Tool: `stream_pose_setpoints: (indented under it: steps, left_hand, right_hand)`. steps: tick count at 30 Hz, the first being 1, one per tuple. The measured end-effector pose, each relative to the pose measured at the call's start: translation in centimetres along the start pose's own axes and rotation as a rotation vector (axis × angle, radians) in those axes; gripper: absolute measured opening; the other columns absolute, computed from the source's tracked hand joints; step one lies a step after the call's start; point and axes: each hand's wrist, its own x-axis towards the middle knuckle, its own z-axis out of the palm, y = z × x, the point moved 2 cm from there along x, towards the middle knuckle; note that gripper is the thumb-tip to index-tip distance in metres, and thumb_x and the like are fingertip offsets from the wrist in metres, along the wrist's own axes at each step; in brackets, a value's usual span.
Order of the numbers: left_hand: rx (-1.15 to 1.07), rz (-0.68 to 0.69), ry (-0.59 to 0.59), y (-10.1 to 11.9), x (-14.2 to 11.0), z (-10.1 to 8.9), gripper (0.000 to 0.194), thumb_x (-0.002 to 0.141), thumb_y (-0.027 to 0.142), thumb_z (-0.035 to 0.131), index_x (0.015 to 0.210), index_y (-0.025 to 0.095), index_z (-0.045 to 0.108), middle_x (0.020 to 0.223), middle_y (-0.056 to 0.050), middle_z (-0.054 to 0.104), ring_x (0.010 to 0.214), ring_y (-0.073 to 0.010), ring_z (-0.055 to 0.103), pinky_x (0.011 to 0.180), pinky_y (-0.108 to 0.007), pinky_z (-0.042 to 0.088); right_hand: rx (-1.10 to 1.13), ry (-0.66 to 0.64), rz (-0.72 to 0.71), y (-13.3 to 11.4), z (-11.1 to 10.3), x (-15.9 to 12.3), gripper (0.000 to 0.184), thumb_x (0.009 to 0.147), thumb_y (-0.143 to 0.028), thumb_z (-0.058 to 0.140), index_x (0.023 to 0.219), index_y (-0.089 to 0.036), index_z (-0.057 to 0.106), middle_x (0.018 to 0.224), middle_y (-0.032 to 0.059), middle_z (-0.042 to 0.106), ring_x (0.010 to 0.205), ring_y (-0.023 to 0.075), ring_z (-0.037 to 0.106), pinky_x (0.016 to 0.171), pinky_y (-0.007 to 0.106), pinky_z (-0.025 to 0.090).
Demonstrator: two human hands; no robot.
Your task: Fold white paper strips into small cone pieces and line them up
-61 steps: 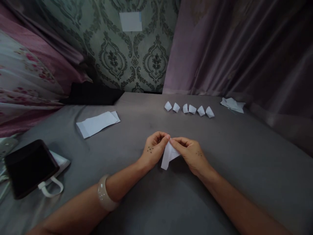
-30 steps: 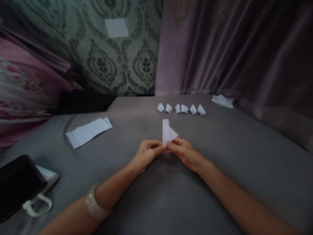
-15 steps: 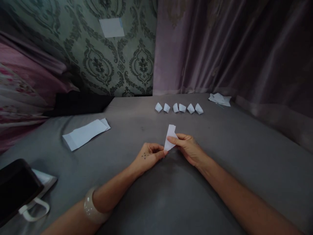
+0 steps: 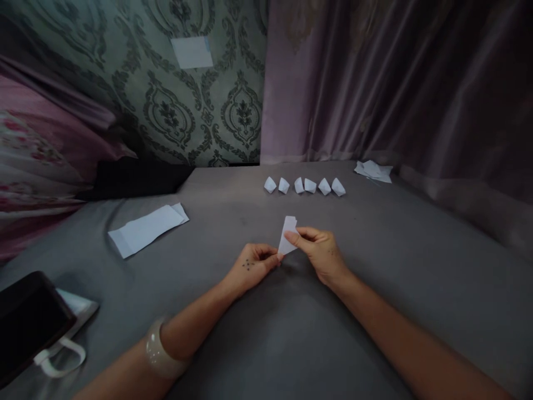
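Observation:
A folded strip of white paper (image 4: 288,235) is held up between my two hands, over the grey cloth. My left hand (image 4: 255,268) pinches its lower corner between thumb and fingers. Higher up, my right hand (image 4: 320,250) grips its right side, thumb lying across the front and fingers behind. The fingers behind the paper are partly hidden. Beyond my hands, several small folded white paper shapes (image 4: 310,185) stand in a row.
White paper strips (image 4: 145,229) lie at the left. A small heap of paper pieces (image 4: 373,171) rests at the far right. Folded black cloth (image 4: 137,178) is at the back left. A dark object with a white loop (image 4: 62,358) sits at the near left.
My right thumb and fingers have pressed the right side of the paper further over, so it looks narrower. My left hand keeps its pinch at the lower corner.

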Motion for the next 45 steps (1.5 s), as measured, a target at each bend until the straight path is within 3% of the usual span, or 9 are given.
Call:
stream_pose_setpoints:
  steps: [3, 6, 9, 16, 21, 24, 31, 39, 45]
  left_hand:
    - [-0.015, 0.072, -0.027, -0.1, 0.2, 0.0, 0.022, 0.074, 0.033, 0.066, 0.085, 0.015, 0.074, 0.070, -0.004, 0.067, 0.063, -0.0127, 0.056, 0.059, -0.022, 0.042]
    - [-0.074, 0.169, 0.112, 0.6, 0.1, -0.3, 0.029, 0.071, 0.027, 0.070, 0.098, 0.017, 0.071, 0.088, -0.006, 0.070, 0.079, -0.0161, 0.061, 0.070, -0.025, 0.047]
    - [-0.158, 0.250, 0.240, 1.6, -0.2, -0.5, 0.026, 0.073, 0.028, 0.070, 0.096, 0.017, 0.071, 0.097, -0.008, 0.070, 0.084, -0.0167, 0.061, 0.072, -0.026, 0.049]
    - [-0.340, 0.292, 0.252, 1.9, -0.4, -0.4, 0.014, 0.073, 0.028, 0.072, 0.081, 0.016, 0.072, 0.082, -0.003, 0.069, 0.068, -0.0104, 0.058, 0.062, -0.022, 0.051]
    - [-0.468, 0.212, 0.315, 1.8, -0.4, -0.4, 0.019, 0.069, 0.029, 0.075, 0.080, 0.014, 0.071, 0.081, -0.004, 0.069, 0.070, -0.0124, 0.061, 0.058, -0.022, 0.052]
    - [-0.532, 0.178, 0.325, 1.9, -0.4, -0.3, 0.022, 0.067, 0.030, 0.077, 0.079, 0.013, 0.070, 0.077, -0.004, 0.069, 0.069, -0.0132, 0.063, 0.060, -0.025, 0.056]
    - [-0.606, 0.178, 0.287, 1.5, -0.2, -0.3, 0.021, 0.069, 0.028, 0.077, 0.085, 0.014, 0.073, 0.078, -0.003, 0.071, 0.073, -0.0124, 0.065, 0.074, -0.030, 0.058]
    - [-0.572, 0.214, 0.278, 1.2, 0.0, -0.4, 0.023, 0.072, 0.029, 0.074, 0.092, 0.018, 0.075, 0.095, -0.005, 0.073, 0.085, -0.0162, 0.067, 0.083, -0.033, 0.056]
    - [-0.572, 0.210, 0.271, 1.4, -0.1, -0.3, 0.019, 0.070, 0.026, 0.076, 0.087, 0.017, 0.075, 0.086, -0.004, 0.073, 0.079, -0.0156, 0.067, 0.081, -0.033, 0.057]
  right_hand:
    - [-0.169, 0.023, -0.172, -0.7, 0.2, -0.4, 0.011, 0.072, -0.033, 0.071, 0.072, -0.022, 0.074, 0.071, 0.0008, 0.069, 0.068, 0.0156, 0.060, 0.066, 0.029, 0.046]
    - [-0.254, 0.030, -0.296, -1.1, 0.3, -0.7, 0.011, 0.076, -0.030, 0.068, 0.073, -0.022, 0.074, 0.072, 0.0008, 0.067, 0.069, 0.0155, 0.059, 0.066, 0.028, 0.045]
    - [-0.273, 0.022, -0.363, -1.0, 0.6, -1.0, 0.011, 0.078, -0.030, 0.066, 0.075, -0.023, 0.074, 0.073, 0.0016, 0.067, 0.071, 0.0161, 0.060, 0.067, 0.028, 0.045]
    - [-0.415, -0.007, -0.452, -0.5, 1.4, -1.6, 0.012, 0.083, -0.030, 0.062, 0.081, -0.025, 0.072, 0.074, 0.0014, 0.066, 0.072, 0.0162, 0.060, 0.067, 0.029, 0.046]
    - [-0.520, 0.126, -0.580, -0.6, 1.4, -2.0, 0.015, 0.083, -0.025, 0.061, 0.098, -0.026, 0.065, 0.092, 0.0034, 0.066, 0.083, 0.0175, 0.060, 0.073, 0.030, 0.049]
    - [-0.590, 0.118, -0.701, -0.6, 1.5, -2.3, 0.015, 0.088, -0.021, 0.054, 0.097, -0.026, 0.064, 0.093, 0.0039, 0.064, 0.087, 0.0175, 0.060, 0.079, 0.032, 0.049]
    - [-0.784, 0.041, -0.902, 0.2, 1.6, -2.6, 0.045, 0.090, -0.010, 0.045, 0.129, -0.031, 0.054, 0.100, 0.0056, 0.059, 0.090, 0.0173, 0.057, 0.081, 0.033, 0.049]
    - [-0.755, 0.045, -0.899, -0.2, 2.1, -2.7, 0.044, 0.090, -0.012, 0.045, 0.130, -0.029, 0.053, 0.101, 0.0066, 0.061, 0.093, 0.0182, 0.058, 0.083, 0.034, 0.049]
    - [-0.442, 0.095, -0.576, -1.5, 2.0, -2.1, 0.016, 0.089, -0.022, 0.051, 0.098, -0.023, 0.064, 0.092, 0.0050, 0.064, 0.081, 0.0160, 0.061, 0.069, 0.028, 0.050]
